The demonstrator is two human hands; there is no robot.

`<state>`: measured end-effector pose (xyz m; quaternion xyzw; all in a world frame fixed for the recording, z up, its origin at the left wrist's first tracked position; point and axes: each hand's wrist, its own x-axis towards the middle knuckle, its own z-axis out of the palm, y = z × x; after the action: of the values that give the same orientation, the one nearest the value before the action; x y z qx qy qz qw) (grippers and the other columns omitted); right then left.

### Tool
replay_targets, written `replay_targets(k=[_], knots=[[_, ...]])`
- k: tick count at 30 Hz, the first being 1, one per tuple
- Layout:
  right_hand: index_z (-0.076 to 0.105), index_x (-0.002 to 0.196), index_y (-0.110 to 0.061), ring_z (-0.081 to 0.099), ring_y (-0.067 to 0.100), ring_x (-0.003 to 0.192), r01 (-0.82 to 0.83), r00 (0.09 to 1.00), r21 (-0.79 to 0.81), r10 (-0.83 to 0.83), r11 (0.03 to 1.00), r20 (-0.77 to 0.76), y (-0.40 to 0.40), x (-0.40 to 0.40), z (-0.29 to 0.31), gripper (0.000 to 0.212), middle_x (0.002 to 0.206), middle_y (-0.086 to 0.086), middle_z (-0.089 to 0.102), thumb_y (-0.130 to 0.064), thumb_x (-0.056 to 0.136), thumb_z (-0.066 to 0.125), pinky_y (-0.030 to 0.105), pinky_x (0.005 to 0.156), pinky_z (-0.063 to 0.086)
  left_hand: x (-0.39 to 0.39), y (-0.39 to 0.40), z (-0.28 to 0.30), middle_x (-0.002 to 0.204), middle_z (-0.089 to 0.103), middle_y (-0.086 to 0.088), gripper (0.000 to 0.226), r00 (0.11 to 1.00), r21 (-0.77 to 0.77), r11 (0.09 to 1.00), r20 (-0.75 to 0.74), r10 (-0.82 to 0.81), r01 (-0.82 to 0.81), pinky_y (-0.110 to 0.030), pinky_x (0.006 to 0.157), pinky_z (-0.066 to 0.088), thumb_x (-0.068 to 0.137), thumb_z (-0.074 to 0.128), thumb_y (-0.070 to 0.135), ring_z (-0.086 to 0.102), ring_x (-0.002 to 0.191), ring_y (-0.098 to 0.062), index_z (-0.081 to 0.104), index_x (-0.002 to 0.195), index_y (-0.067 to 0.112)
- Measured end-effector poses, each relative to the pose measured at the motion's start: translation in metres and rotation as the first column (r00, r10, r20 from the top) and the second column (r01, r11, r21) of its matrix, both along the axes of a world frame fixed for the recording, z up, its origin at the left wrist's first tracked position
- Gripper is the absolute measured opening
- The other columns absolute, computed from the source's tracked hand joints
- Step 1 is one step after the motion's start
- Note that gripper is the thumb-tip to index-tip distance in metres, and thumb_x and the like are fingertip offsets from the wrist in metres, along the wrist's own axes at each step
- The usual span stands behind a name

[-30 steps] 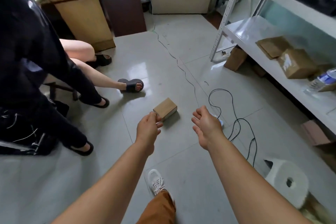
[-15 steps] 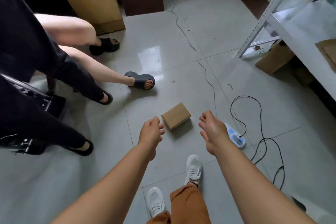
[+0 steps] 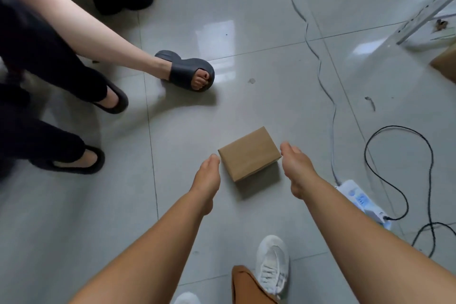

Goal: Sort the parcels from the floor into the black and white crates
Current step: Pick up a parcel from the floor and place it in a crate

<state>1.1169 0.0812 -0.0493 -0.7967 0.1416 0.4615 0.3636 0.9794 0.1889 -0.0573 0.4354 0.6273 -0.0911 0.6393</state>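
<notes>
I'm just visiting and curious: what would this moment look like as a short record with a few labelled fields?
parcel: small brown box lying flat on the grey tiled floor
left hand: open, close beside the box's left end
right hand: open, at the box's right end; contact unclear
grip: none yet
crates: not in view
nearby: white power strip with black cable, right of the box
</notes>
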Motion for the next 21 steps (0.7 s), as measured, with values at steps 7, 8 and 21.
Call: replay_targets(k=[7, 8, 21], knots=[[0.022, 0.154, -0.023, 0.030, 0.027, 0.141, -0.084, 0.995, -0.014, 0.085, 0.996, 0.056, 0.024, 0.028, -0.121, 0.056, 0.157, 0.003, 0.028, -0.043, 0.102, 0.028, 0.042, 0.111, 0.027, 0.023, 0.011, -0.115, 0.145, 0.039, -0.005, 0.059, 0.999, -0.059, 0.998, -0.010, 0.030, -0.031, -0.041, 0.113, 0.030, 0.100, 0.025, 0.050, 0.040, 0.131, -0.022, 0.030, 0.147, 0.016], [0.019, 0.154, -0.023, 0.028, 0.027, 0.142, -0.087, 0.994, -0.012, 0.087, 0.996, 0.071, 0.026, 0.031, -0.133, 0.057, 0.158, 0.003, 0.025, -0.043, 0.102, 0.028, 0.040, 0.112, 0.025, 0.026, 0.012, -0.125, 0.136, 0.043, -0.006, 0.058, 0.999, -0.069, 0.997, -0.010, 0.045, -0.045, -0.039, 0.110, 0.030, 0.100, 0.025, 0.051, 0.042, 0.124, -0.022, 0.032, 0.145, 0.015], [0.033, 0.147, -0.040, 0.041, 0.027, 0.130, 0.069, 0.994, 0.057, -0.073, 0.996, 0.081, 0.012, 0.010, -0.081, 0.063, 0.151, 0.005, 0.033, -0.069, 0.091, 0.028, 0.045, 0.112, 0.033, 0.018, 0.017, -0.057, 0.129, 0.054, 0.001, 0.059, 0.967, -0.029, 0.972, 0.097, 0.235, -0.234, -0.037, 0.086, 0.043, 0.094, 0.026, 0.063, 0.055, 0.103, -0.014, 0.054, 0.129, 0.025]])
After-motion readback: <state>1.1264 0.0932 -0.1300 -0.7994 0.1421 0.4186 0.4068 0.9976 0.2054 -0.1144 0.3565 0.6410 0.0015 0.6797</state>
